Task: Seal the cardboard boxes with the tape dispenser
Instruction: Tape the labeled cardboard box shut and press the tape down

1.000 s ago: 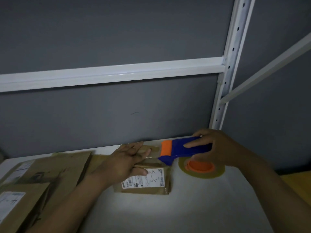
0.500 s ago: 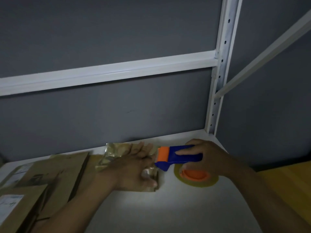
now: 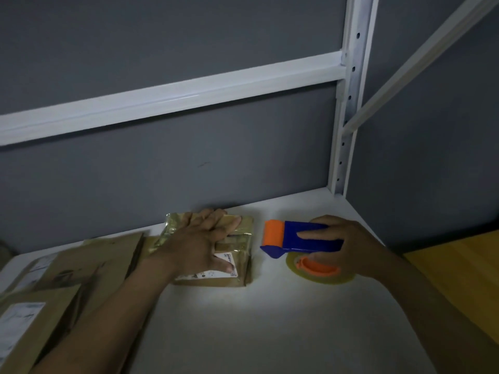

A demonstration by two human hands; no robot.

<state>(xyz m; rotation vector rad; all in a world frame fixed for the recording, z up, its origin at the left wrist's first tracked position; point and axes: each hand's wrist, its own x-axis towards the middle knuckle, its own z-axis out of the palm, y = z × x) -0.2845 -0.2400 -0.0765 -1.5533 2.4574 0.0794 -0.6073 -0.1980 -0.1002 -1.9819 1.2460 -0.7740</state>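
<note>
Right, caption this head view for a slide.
Left hand presses a cardboard box; right hand grips the tape dispenser beside it.

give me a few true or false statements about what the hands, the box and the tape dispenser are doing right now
1. The left hand lies flat on the small cardboard box. True.
2. The right hand grips the blue and orange tape dispenser. True.
3. The tape dispenser touches the small cardboard box. False: a bare strip of white shelf shows between them.
4. The tape roll sits on a green hub. False: the hub is orange.
5. Flat cardboard packages lie to the left of the small cardboard box. True.
</note>
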